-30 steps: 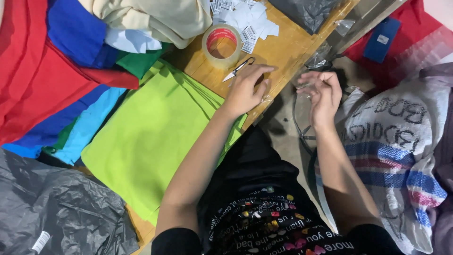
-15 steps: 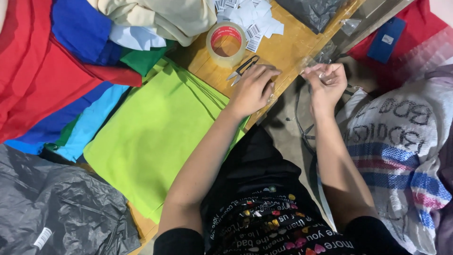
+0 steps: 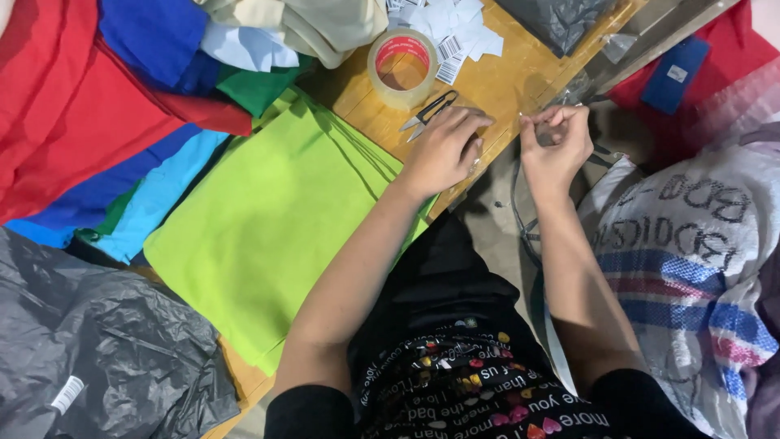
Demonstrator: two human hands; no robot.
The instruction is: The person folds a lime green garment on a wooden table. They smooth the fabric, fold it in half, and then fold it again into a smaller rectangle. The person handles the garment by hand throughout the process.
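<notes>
My left hand (image 3: 443,150) lies palm down on the edge of the wooden table (image 3: 504,77), its fingers spread loosely and holding nothing. Its fingertips sit just below a pair of small black thread snips (image 3: 429,112). A stack of lime green fabric pieces (image 3: 268,219) lies to the left, under my forearm. My right hand (image 3: 556,142) hovers at the table's edge with thumb and fingers pinched on a thin clear plastic piece (image 3: 532,118), too small to make out well.
A roll of clear tape (image 3: 402,67) and several white paper tags (image 3: 455,24) lie beyond the snips. Red, blue and cream fabrics (image 3: 97,106) pile up at the left. A black plastic bag (image 3: 97,358) sits bottom left, a woven sack (image 3: 691,244) at the right.
My right hand has risen from beside my lap to the table's edge, its fingers closing into a pinch. My left hand has stayed by the snips.
</notes>
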